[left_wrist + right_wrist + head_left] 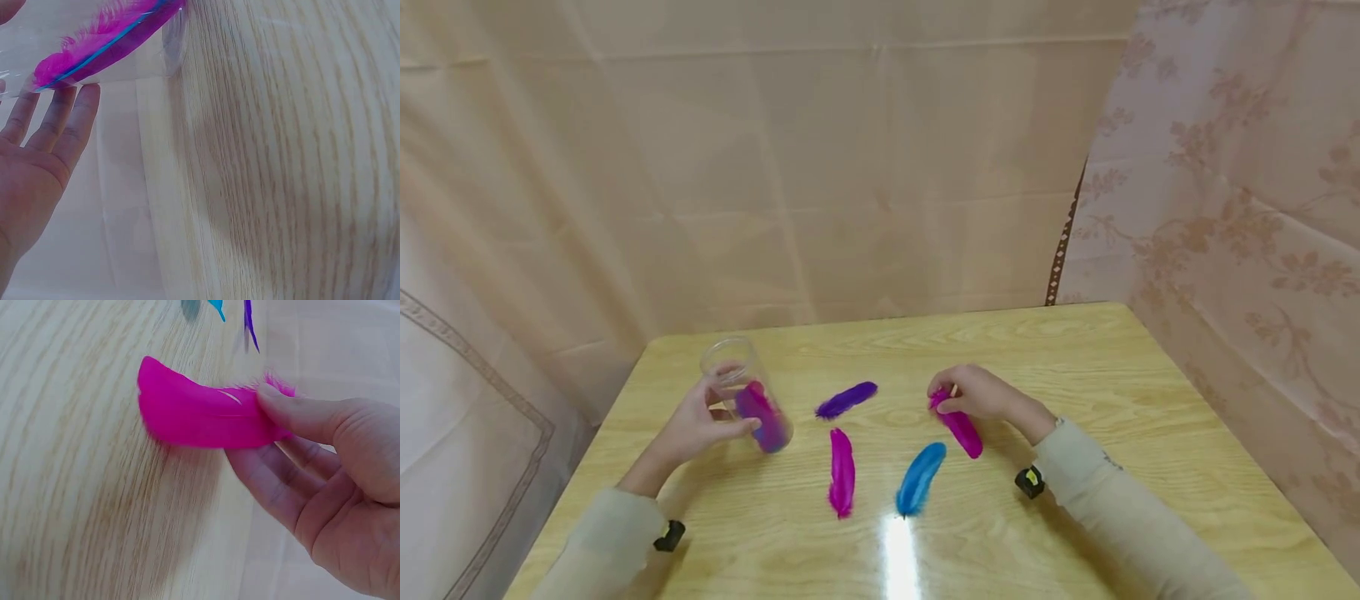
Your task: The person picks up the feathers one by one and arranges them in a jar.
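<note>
A clear plastic cup (730, 357), tilted with its mouth away to the upper left, is held by my left hand (695, 423) over the table's left part. Inside it lie pink, blue and purple feathers (763, 415); the left wrist view shows a pink feather (106, 44) with a blue one along it through the wall. My right hand (988, 393) pinches a pink feather (194, 415) near its fluffy end between thumb and fingers, and its wide tip points away from the hand. Between the hands lie a purple feather (847, 400), another pink feather (842, 473) and a blue feather (921, 479).
The wooden table (1045, 533) carries these things, with a bright light reflection near its front. A beige curtain (865, 183) hangs behind it and a flowered curtain (1247, 250) on the right. Each sleeve has a small black wrist camera (1030, 482) beside it.
</note>
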`<state>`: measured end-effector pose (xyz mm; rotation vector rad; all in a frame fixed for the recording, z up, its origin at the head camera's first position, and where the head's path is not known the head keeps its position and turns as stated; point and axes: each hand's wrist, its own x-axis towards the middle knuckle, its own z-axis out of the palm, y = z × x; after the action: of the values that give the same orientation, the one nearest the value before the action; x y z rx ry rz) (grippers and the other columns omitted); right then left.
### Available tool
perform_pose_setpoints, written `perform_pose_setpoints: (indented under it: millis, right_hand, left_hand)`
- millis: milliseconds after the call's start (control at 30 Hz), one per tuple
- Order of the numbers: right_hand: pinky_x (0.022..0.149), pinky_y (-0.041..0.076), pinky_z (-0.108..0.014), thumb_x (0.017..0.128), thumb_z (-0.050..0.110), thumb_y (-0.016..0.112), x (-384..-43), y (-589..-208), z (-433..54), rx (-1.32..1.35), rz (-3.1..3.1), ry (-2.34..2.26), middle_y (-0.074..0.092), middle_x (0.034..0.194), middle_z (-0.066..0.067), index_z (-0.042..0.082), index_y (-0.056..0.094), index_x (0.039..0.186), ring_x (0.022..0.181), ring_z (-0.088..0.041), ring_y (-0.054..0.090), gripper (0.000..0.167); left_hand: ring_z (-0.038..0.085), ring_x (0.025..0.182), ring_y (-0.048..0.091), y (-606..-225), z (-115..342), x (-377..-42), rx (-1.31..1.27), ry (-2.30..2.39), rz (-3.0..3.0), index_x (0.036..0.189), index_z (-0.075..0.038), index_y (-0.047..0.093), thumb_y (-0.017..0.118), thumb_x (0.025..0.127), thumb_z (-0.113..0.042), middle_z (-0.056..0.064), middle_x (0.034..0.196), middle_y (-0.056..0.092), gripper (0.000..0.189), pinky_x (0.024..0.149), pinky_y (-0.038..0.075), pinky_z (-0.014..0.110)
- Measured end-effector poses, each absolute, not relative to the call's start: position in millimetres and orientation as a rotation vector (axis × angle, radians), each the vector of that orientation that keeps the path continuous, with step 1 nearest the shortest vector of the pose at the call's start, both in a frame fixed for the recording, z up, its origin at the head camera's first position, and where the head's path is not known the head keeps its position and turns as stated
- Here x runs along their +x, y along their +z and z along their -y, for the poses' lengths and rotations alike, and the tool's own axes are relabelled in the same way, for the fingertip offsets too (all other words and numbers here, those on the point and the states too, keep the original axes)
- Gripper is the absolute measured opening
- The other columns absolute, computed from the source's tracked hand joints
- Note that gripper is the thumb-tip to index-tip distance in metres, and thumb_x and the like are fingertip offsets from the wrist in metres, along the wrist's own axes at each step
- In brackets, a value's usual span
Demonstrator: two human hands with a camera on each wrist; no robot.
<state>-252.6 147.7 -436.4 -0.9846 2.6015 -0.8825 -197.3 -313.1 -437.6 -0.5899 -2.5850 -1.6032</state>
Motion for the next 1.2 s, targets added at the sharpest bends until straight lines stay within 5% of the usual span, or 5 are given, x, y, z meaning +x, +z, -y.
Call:
perform_pose_setpoints:
  millis: [200, 467, 800, 1200]
  right_hand:
    - [0.074, 0.057, -0.027, 0.094, 0.007, 0.073, -255.7, -436.1, -142.6, -0.903, -2.621, -0.929, 0.071, 0.095, -0.001, -0.001, 0.071, 0.116, 0.085, -0.014, 0.065, 0.024]
    - [0.068, 0.055, -0.027, 0.092, 0.013, 0.077, -258.1, -433.7, -134.2, -0.856, -2.679, -1.068, 0.072, 0.088, 0.004, 0.009, 0.076, 0.101, 0.077, -0.01, 0.065, 0.01]
    - [0.065, 0.056, -0.025, 0.092, 0.01, 0.076, -259.1, -424.3, -116.1, -0.886, -2.706, -1.164, 0.075, 0.095, 0.0, 0.006, 0.077, 0.11, 0.077, -0.011, 0.064, 0.018]
    - [0.067, 0.057, -0.026, 0.096, 0.006, 0.071, -259.9, -407.1, -99.0, -0.935, -2.624, -1.226, 0.073, 0.095, -0.004, 0.002, 0.073, 0.117, 0.078, -0.013, 0.067, 0.022]
  left_hand:
    - [0.043, 0.12, 0.055, -436.0, 312.5, -196.3, -0.585, -1.588, 2.591, 0.147, -0.005, 0.037, 0.083, 0.084, -0.003, 0.024, 0.141, 0.053, 0.078, 0.081, 0.059, 0.036]
    - [0.043, 0.12, 0.056, -435.4, 312.3, -198.2, -0.584, -1.584, 2.591, 0.147, -0.005, 0.036, 0.083, 0.084, -0.003, 0.024, 0.141, 0.054, 0.079, 0.081, 0.059, 0.039]
    - [0.012, 0.114, 0.059, -437.5, 314.6, -195.9, -0.586, -1.586, 2.585, 0.147, -0.002, 0.036, 0.083, 0.083, -0.002, 0.024, 0.142, 0.053, 0.079, 0.08, 0.059, 0.034]
    - [0.047, 0.12, 0.054, -437.9, 310.5, -200.3, -0.598, -1.601, 2.588, 0.146, -0.003, 0.037, 0.083, 0.084, -0.003, 0.025, 0.142, 0.052, 0.078, 0.082, 0.059, 0.037]
